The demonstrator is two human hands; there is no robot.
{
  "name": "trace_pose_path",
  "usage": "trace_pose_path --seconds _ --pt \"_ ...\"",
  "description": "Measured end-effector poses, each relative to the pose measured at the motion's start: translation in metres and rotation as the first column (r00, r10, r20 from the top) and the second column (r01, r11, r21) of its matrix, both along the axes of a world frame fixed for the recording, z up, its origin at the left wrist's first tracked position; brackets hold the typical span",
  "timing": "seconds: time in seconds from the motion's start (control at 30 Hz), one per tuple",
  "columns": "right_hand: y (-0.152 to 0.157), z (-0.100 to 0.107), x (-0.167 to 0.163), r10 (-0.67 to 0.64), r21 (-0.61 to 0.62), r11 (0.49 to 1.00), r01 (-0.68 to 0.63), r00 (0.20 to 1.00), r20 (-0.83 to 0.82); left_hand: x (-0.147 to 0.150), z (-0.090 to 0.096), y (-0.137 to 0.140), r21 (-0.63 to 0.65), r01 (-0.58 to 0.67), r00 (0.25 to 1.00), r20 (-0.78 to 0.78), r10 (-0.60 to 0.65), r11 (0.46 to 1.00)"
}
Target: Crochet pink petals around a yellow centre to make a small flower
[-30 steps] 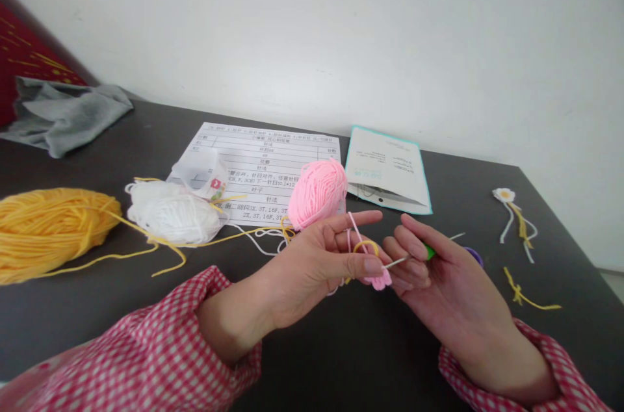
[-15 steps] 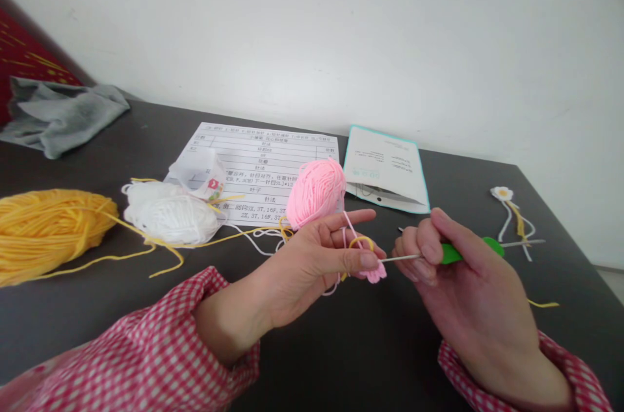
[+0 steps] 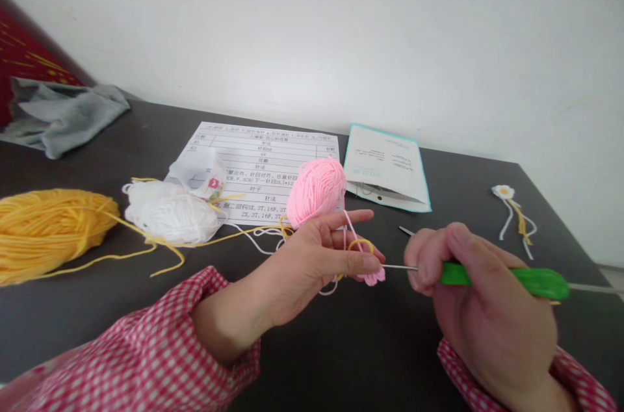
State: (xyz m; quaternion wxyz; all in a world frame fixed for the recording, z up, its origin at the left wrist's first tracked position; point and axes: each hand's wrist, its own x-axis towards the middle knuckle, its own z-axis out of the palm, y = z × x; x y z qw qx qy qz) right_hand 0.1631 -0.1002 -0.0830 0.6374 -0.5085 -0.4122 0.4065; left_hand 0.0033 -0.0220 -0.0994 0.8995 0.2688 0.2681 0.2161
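My left hand (image 3: 312, 262) pinches a small pink crochet piece (image 3: 374, 277) between thumb and fingers, with its index finger stretched out. Pink yarn (image 3: 349, 225) runs over that hand's fingers, and a yellow strand (image 3: 361, 243) loops beside it. In my right hand (image 3: 487, 308) is a crochet hook (image 3: 546, 282) with a green grip. Its thin metal shaft reaches left to the pink piece, where my left thumb hides the tip. Just behind my left hand stands a ball of pink yarn (image 3: 316, 192).
A printed pattern sheet (image 3: 273, 147) and a white packet edged in turquoise (image 3: 383, 152) lie behind. Left are white yarn (image 3: 168, 214), yellow yarn (image 3: 53, 230) and a grey cloth (image 3: 73, 119). A small white flower (image 3: 503, 192) with loose strands lies right.
My right hand has moved right and turned, bringing more of the green grip into sight. My left hand and the pink piece have hardly moved.
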Motion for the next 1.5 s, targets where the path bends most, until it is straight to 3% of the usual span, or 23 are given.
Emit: trace_pose_path --seconds 0.2,0.37,0.57,0.77,0.93,1.07,1.23,1.33,1.5 --pt "0.015 -0.002 0.001 0.005 -0.231 0.970 -0.071 0.962 -0.274 0.001 0.001 -0.001 -0.035 0.005 0.999 0.032 -0.004 0.999" --pt "0.016 -0.007 0.005 -0.002 -0.332 0.927 -0.172 0.886 -0.463 0.001 0.001 -0.002 -0.022 0.001 0.998 0.067 0.000 1.000" --pt "0.018 -0.010 0.004 -0.010 -0.351 0.894 -0.278 0.771 -0.637 0.001 0.000 -0.005 0.031 -0.023 1.000 0.011 0.023 0.999" --pt "0.019 -0.012 0.001 0.021 -0.286 0.911 -0.298 0.725 -0.688 0.002 0.001 -0.007 0.099 -0.081 0.996 -0.037 0.085 0.992" --pt "0.016 -0.013 -0.004 0.050 -0.231 0.939 -0.255 0.766 -0.641 0.003 0.003 -0.005 0.146 -0.110 0.991 -0.059 0.120 0.983" --pt "0.011 -0.014 -0.010 0.080 -0.121 0.982 -0.145 0.899 -0.431 0.003 0.003 -0.005 0.227 -0.148 0.978 -0.109 0.176 0.963" --pt "0.006 -0.017 -0.014 0.039 -0.047 0.998 -0.049 0.978 -0.205 0.002 0.004 -0.006 0.240 -0.246 0.961 -0.067 0.269 0.939" --pt "0.004 -0.019 -0.014 0.007 -0.025 1.000 -0.010 0.993 -0.115 0.001 0.006 -0.007 0.230 -0.246 0.966 -0.027 0.259 0.942" --pt "0.004 -0.020 -0.013 0.013 -0.015 1.000 -0.015 0.994 -0.110 0.002 0.007 -0.007 0.202 -0.232 0.973 0.061 0.224 0.952"
